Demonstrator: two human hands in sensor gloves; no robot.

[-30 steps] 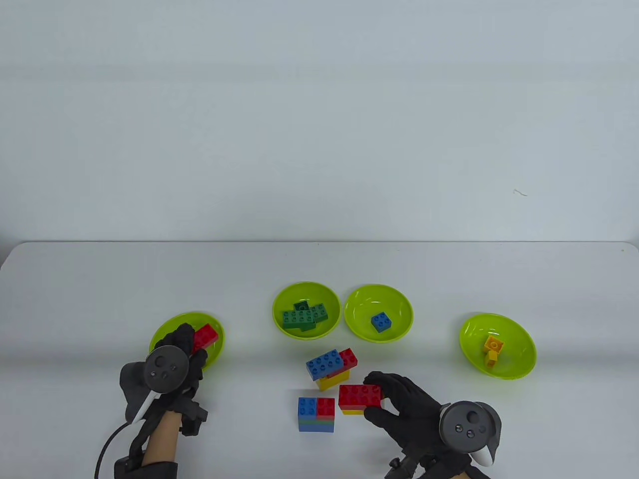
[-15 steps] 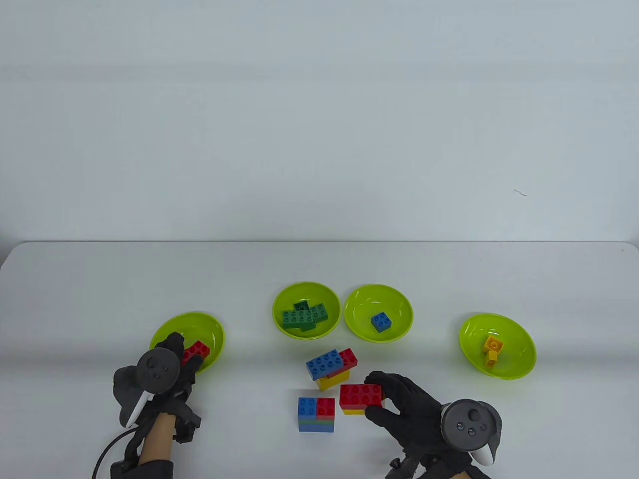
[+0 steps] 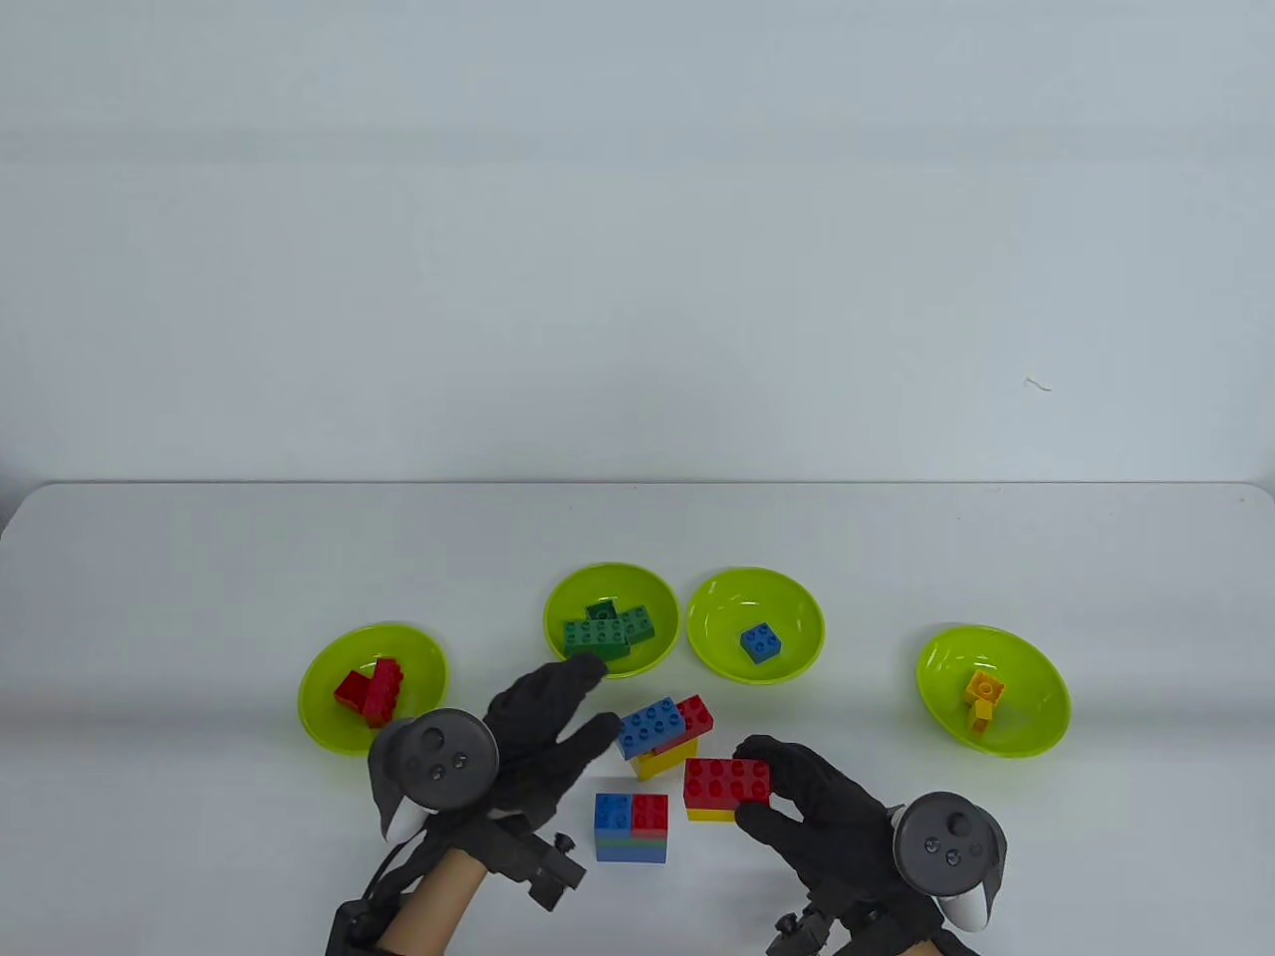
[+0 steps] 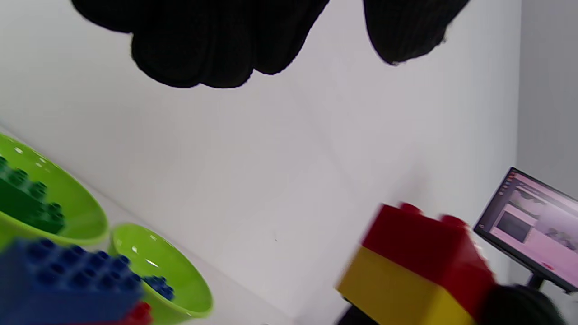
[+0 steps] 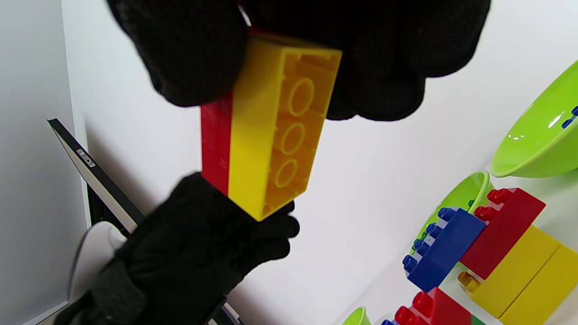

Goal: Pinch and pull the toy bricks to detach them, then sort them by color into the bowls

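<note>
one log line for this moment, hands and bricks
left hand: open, by blue brick | right hand: pinching red-yellow stack | red bowl: two bricks

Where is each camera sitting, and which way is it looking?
Table view: above, facing down at the bowls; both gloved hands show.
Left wrist view: on the left wrist, facing the wall; left hand fingertips at top.
Right wrist view: on the right wrist; right hand pinching the red-yellow brick pair.
All three show that pair.
</note>
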